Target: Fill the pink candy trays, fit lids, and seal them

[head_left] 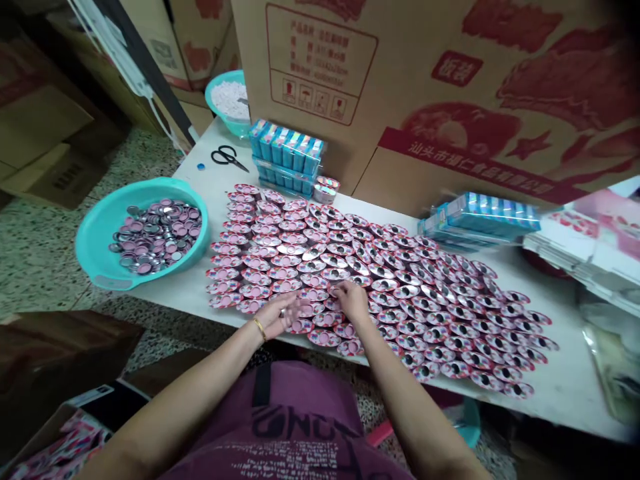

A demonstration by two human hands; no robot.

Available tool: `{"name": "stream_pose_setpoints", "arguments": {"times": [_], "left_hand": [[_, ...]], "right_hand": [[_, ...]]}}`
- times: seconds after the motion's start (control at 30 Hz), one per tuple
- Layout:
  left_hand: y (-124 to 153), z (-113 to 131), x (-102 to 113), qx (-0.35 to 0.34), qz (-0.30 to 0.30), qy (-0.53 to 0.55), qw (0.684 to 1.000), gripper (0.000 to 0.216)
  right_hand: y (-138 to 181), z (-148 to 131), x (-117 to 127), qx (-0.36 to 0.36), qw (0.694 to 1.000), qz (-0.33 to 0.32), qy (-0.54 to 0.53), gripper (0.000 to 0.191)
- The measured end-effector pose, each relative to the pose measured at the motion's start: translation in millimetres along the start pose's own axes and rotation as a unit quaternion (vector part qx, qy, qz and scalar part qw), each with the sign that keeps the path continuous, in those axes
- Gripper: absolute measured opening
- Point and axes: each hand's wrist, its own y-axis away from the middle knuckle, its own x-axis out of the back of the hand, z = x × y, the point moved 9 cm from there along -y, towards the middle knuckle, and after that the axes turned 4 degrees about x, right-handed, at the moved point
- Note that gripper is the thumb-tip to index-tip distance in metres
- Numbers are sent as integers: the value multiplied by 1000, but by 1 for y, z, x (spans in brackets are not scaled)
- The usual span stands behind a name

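Observation:
Rows of small oval-topped containers (380, 272) with red and pink printing stand close together on the table. Many on the left have pink round discs in their tops, while those on the right show dark round holes. My left hand (280, 316), with a gold bracelet at the wrist, is turned partly palm up over the front rows, its fingers stretched and slightly curled. Just right of it, my right hand (353, 301) reaches down to a container top with its fingers pinched together. Whatever lies between those fingertips is hidden.
A teal basin (93, 233) of metal-rimmed pink discs (155, 237) sits at the table's left. Behind are black scissors (229, 158), blue wrapped packs (286, 155), another teal bowl (227, 120) with white bits, and a large cardboard box (390, 93). More blue packs (485, 217) lie right.

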Motion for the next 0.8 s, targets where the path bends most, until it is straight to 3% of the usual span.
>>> {"name": "stream_pose_setpoints", "arguments": {"times": [0.07,0.13,0.33,0.47,0.53,0.6,0.7,0.8], "left_hand": [[4,5,11,-22,33,-21,999,24],[8,8,16,-33,49,-30,998,22],[5,1,4,-27,49,-3,998,22],[-8,-11,-7,7,43,50,998,26],[-14,-14,-12,15,41,64,997,29],[-18,-13,-18,10,35,78,996,29],[-20,-16,-29,21,10,82,996,33],[-16,-21,-36,56,-14,50,997,40]], "right_hand": [[-9,31,10,-82,992,-18,98,20],[-19,42,11,-113,978,-60,164,28],[-41,37,0,-124,956,-140,227,37],[-31,29,9,-96,960,-111,237,35],[-17,12,13,-42,976,-63,202,30],[3,-23,6,96,987,-37,122,25],[44,-75,-15,317,946,-63,14,25],[54,-81,-28,344,936,-76,-26,25]]}}
